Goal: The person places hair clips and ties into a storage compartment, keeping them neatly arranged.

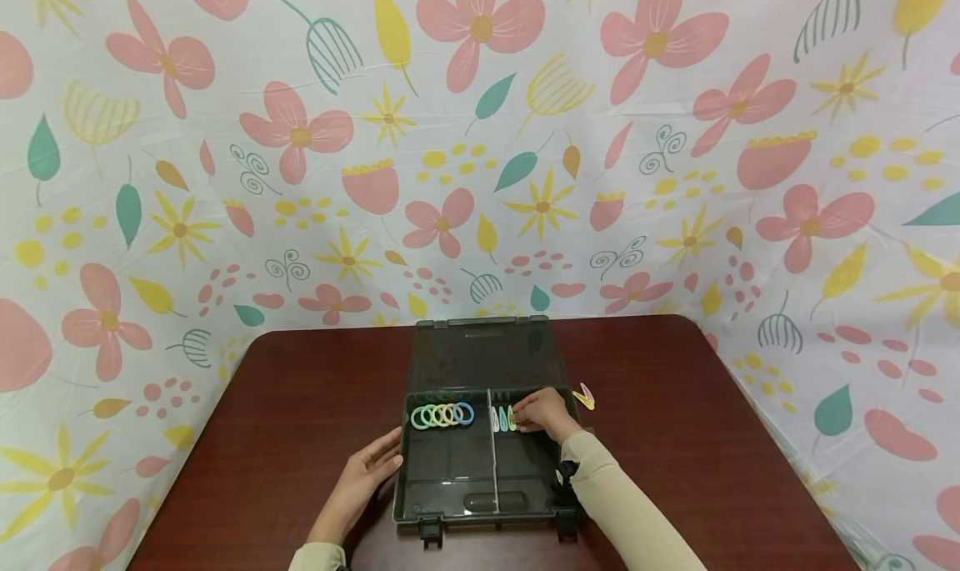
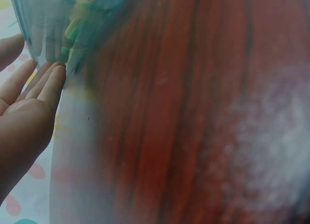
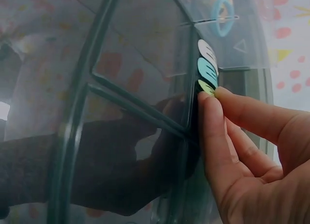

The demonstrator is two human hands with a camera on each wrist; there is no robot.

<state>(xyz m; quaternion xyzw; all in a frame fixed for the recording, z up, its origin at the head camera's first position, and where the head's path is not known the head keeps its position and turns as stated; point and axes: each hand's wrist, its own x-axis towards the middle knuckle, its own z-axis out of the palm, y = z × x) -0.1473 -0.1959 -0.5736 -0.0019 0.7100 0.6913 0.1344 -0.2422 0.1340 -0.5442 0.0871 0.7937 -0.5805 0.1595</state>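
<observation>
A dark see-through plastic case [image 1: 450, 458] lies with its lid back on the table. My left hand [image 1: 363, 478] rests against the case's left side, its fingers [image 2: 52, 86] fairly straight. Inside the right compartment my right hand [image 1: 547, 414] pinches a yellow-green hair clip [image 3: 206, 87] between thumb and fingertips. Beside that clip, a teal hair clip [image 3: 207, 70] and a white hair clip [image 3: 207, 49] stand in a row. Several pastel hair ties [image 1: 442, 415] overlap in a line at the back of the left compartment.
A pale divider [image 1: 493, 463] splits the case front to back. Right of the case, a pink and a yellow hair clip [image 1: 584, 398] lie on the dark red table [image 1: 675, 438]. The open lid [image 1: 483, 354] reaches towards the floral cloth [image 1: 480, 154] behind.
</observation>
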